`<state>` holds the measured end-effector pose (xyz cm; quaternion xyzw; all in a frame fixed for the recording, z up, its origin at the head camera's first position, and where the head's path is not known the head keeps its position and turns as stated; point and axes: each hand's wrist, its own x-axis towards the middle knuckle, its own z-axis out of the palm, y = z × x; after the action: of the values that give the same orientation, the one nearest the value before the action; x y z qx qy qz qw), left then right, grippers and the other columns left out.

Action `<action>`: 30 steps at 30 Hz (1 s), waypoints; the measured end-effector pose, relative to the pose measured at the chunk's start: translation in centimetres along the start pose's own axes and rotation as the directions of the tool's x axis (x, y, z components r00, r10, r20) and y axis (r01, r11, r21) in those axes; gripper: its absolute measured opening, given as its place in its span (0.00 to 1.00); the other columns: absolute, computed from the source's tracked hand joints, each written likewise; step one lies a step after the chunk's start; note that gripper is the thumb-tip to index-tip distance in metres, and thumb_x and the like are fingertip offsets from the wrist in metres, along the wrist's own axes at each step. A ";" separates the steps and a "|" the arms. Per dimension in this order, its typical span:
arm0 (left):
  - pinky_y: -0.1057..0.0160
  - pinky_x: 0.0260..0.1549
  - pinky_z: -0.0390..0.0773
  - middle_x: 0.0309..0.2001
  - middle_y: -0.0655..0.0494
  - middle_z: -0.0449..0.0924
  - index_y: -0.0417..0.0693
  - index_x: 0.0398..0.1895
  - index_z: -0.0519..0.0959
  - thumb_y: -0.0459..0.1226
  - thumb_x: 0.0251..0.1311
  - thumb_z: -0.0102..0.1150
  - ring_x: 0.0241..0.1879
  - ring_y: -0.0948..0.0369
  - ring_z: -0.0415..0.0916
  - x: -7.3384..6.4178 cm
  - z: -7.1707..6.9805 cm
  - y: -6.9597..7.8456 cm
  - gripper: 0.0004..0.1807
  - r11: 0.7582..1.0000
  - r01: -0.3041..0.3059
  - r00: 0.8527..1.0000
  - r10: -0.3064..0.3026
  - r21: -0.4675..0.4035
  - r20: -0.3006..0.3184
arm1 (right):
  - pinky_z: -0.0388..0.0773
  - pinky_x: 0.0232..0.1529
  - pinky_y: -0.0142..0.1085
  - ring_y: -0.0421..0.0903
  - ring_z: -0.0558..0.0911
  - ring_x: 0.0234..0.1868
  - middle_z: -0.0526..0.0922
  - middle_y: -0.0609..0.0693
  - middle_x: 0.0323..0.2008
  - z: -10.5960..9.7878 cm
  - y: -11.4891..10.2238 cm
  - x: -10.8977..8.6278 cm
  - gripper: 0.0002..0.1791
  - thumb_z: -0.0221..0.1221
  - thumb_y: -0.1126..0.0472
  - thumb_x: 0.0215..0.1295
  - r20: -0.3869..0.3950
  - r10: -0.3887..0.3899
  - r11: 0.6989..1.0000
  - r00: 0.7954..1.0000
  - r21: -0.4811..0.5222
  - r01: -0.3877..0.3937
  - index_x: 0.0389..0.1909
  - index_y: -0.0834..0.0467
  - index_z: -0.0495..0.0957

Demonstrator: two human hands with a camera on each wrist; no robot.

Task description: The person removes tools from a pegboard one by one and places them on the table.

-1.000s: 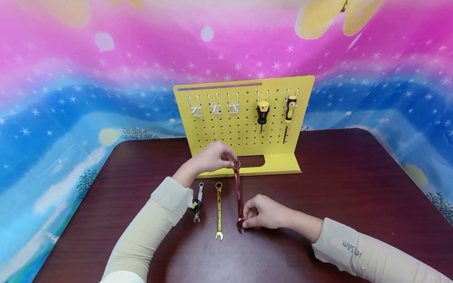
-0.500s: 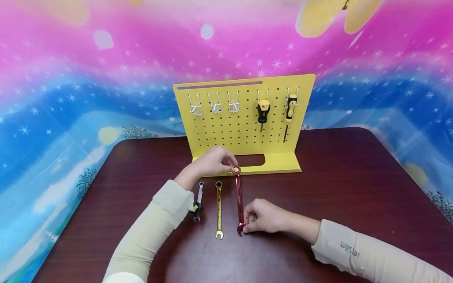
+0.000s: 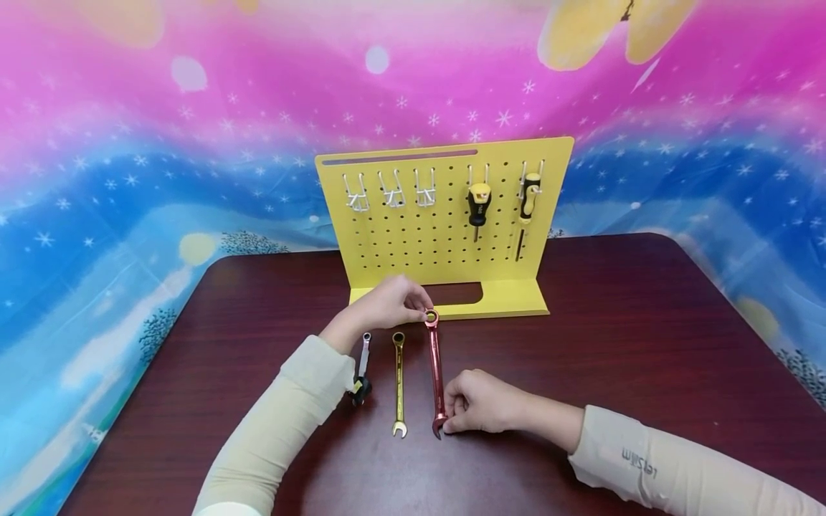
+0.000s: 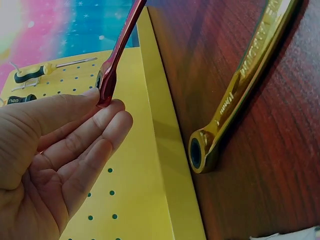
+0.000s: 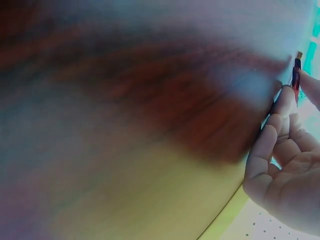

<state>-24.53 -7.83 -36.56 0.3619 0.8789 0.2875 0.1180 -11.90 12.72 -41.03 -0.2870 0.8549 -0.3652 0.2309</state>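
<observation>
A red combination wrench (image 3: 435, 365) points lengthwise away from me, just in front of the pegboard. My left hand (image 3: 387, 302) pinches its ring end between thumb and fingertips, also plain in the left wrist view, where the other fingers (image 4: 87, 175) are loosely bent. At the near, open-jaw end, my right hand (image 3: 484, 403) pinches the wrench with thumb and fingers; the right wrist view shows the wrench tip (image 5: 296, 80) between them. Left of it lies a gold combination wrench (image 3: 399, 387). Farther left is a smaller silver wrench (image 3: 365, 355) with a black piece around it, partly beside my left sleeve.
A yellow pegboard (image 3: 445, 247) stands at the back of the dark wooden table (image 3: 619, 322). White hooks (image 3: 393, 192) line its upper left. On its right hang a stubby screwdriver (image 3: 479, 204) and a longer screwdriver (image 3: 529, 199). A patterned cloth (image 3: 413, 86) hangs behind.
Both hands have moved a little toward me with the red wrench, its ring end drawing away from the pegboard base. The gold wrench stays in place.
</observation>
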 end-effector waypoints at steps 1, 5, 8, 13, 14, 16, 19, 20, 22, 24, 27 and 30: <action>0.70 0.39 0.82 0.35 0.51 0.88 0.40 0.40 0.86 0.31 0.59 0.66 0.35 0.63 0.84 0.0 0.0 0.0 0.07 1.000 0.000 1.000 0.000 0.001 0.001 | 0.63 0.18 0.23 0.29 0.67 0.16 0.70 0.37 0.13 0.0 0.0 0.0 0.11 0.72 0.65 0.52 -0.002 0.001 1.000 1.000 -0.003 -0.001 0.19 0.55 0.78; 0.69 0.39 0.82 0.35 0.51 0.88 0.39 0.41 0.86 0.31 0.60 0.66 0.36 0.62 0.84 0.1 0.2 -0.1 0.07 1.000 0.008 1.000 -0.008 -0.012 0.013 | 0.64 0.18 0.23 0.29 0.67 0.16 0.70 0.37 0.13 0.0 -0.2 0.0 0.12 0.72 0.64 0.51 -0.009 -0.005 1.000 1.000 -0.024 0.005 0.18 0.54 0.78; 0.69 0.40 0.82 0.36 0.50 0.88 0.40 0.41 0.86 0.31 0.61 0.65 0.37 0.62 0.84 0.2 0.4 -0.1 0.07 1.000 0.011 1.000 -0.010 -0.016 0.022 | 0.64 0.18 0.23 0.29 0.67 0.15 0.70 0.36 0.12 0.0 -0.3 0.0 0.12 0.73 0.63 0.51 -0.013 -0.015 0.999 1.000 -0.053 0.014 0.18 0.53 0.78; 0.69 0.39 0.82 0.36 0.51 0.88 0.40 0.41 0.86 0.31 0.61 0.65 0.36 0.62 0.83 0.2 0.6 -0.3 0.07 0.999 0.029 0.999 -0.028 -0.015 0.029 | 0.64 0.18 0.24 0.29 0.66 0.15 0.69 0.36 0.12 0.1 -0.3 0.1 0.13 0.73 0.62 0.50 -0.021 -0.024 0.995 0.999 -0.098 0.022 0.17 0.52 0.77; 0.69 0.39 0.81 0.36 0.50 0.88 0.40 0.41 0.86 0.31 0.61 0.65 0.36 0.63 0.83 0.1 0.7 -0.4 0.07 0.999 0.031 0.999 -0.031 -0.016 0.029 | 0.64 0.18 0.24 0.29 0.66 0.15 0.68 0.36 0.12 0.1 -0.2 0.2 0.13 0.73 0.61 0.50 -0.022 -0.025 0.995 0.999 -0.102 0.023 0.17 0.52 0.77; 0.70 0.37 0.81 0.36 0.50 0.88 0.40 0.41 0.86 0.30 0.61 0.65 0.35 0.63 0.83 0.2 0.9 -0.6 0.06 0.999 0.044 0.999 -0.043 -0.029 0.031 | 0.64 0.18 0.24 0.29 0.66 0.15 0.68 0.36 0.12 0.1 -0.2 0.2 0.13 0.73 0.61 0.50 -0.022 -0.024 0.994 0.999 -0.106 0.022 0.17 0.52 0.77; 0.71 0.36 0.80 0.35 0.50 0.88 0.39 0.40 0.86 0.30 0.61 0.64 0.35 0.64 0.82 0.2 1.3 -0.7 0.06 0.998 0.059 0.998 -0.058 -0.032 0.037 | 0.63 0.17 0.24 0.29 0.66 0.14 0.68 0.36 0.11 0.2 -0.2 0.1 0.14 0.73 0.61 0.50 -0.022 -0.021 0.995 1.000 -0.102 0.019 0.17 0.52 0.77; 0.71 0.35 0.80 0.35 0.50 0.88 0.39 0.40 0.86 0.30 0.61 0.64 0.34 0.64 0.82 0.3 1.5 -0.7 0.06 0.998 0.063 0.997 -0.062 -0.028 0.041 | 0.63 0.17 0.24 0.29 0.66 0.14 0.68 0.36 0.11 0.2 -0.2 0.1 0.14 0.73 0.61 0.50 -0.022 -0.021 0.995 1.000 -0.101 0.018 0.17 0.52 0.77; 0.70 0.36 0.80 0.35 0.51 0.88 0.40 0.39 0.86 0.29 0.61 0.64 0.34 0.64 0.82 0.3 1.7 -0.7 0.05 0.997 0.070 0.996 -0.069 -0.013 0.048 | 0.63 0.17 0.24 0.29 0.66 0.14 0.68 0.36 0.11 0.2 -0.3 0.0 0.14 0.74 0.61 0.49 -0.022 -0.018 0.995 1.000 -0.100 0.016 0.17 0.52 0.77; 0.70 0.36 0.81 0.36 0.51 0.88 0.40 0.39 0.86 0.29 0.61 0.64 0.35 0.64 0.83 0.3 1.9 -0.6 0.05 0.997 0.076 0.996 -0.077 0.010 0.053 | 0.63 0.17 0.24 0.29 0.66 0.14 0.68 0.36 0.11 0.1 -0.3 0.0 0.14 0.74 0.61 0.49 -0.021 -0.018 0.995 1.000 -0.100 0.015 0.17 0.52 0.77; 0.69 0.38 0.81 0.36 0.52 0.88 0.41 0.39 0.86 0.30 0.62 0.64 0.36 0.64 0.84 0.4 2.2 -0.6 0.05 0.996 0.082 0.995 -0.083 0.036 0.049 | 0.62 0.17 0.24 0.29 0.66 0.14 0.67 0.36 0.11 0.1 -0.3 0.1 0.14 0.74 0.61 0.49 -0.019 -0.016 0.994 1.000 -0.106 0.014 0.17 0.52 0.77; 0.68 0.39 0.82 0.37 0.51 0.88 0.41 0.40 0.86 0.30 0.62 0.64 0.38 0.62 0.85 0.5 2.5 -0.5 0.06 0.994 0.098 0.994 -0.100 0.048 0.050 | 0.62 0.17 0.24 0.29 0.65 0.14 0.67 0.36 0.11 0.1 -0.3 0.1 0.14 0.74 0.61 0.49 -0.016 -0.014 0.994 1.000 -0.110 0.012 0.16 0.52 0.77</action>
<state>-24.13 -6.74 -38.89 0.3277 0.8987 0.2517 0.1469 -11.79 12.43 -40.87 -0.3017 0.8737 -0.3216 0.2053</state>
